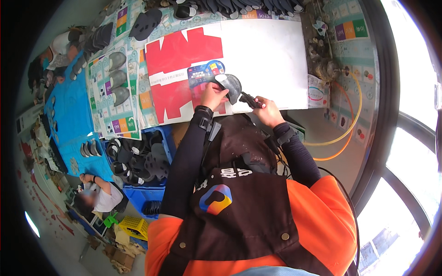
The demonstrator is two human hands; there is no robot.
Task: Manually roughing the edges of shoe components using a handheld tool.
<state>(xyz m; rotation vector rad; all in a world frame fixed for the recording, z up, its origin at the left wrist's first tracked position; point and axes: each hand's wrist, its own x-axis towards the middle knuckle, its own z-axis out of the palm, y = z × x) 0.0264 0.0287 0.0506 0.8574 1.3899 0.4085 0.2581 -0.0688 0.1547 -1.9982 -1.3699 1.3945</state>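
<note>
My left hand (pixel 212 96) pinches a dark grey, curved, shell-like piece (pixel 231 86) with a pale oval end, tilted above the worktop. Close to its right edge is a slim black tool (pixel 250 100), which my right hand (pixel 269 113) grips; its kind is not clear. The tool's tip points toward the grey piece, and I cannot tell whether they touch. Beneath my hands lies a white board (pixel 271 57). Red printed shapes (pixel 182 48) cover its left part, and a blue and red printed card (pixel 199 76) lies partly behind my left hand.
Several similar grey pieces (pixel 118 78) lie on printed sheets at the left. A blue crate (pixel 170 142) full of dark pieces stands beside my left arm. Yellow and orange hoses (pixel 358 101) loop at the right. A co-worker (pixel 103 195) sits by a blue-covered table (pixel 73 119).
</note>
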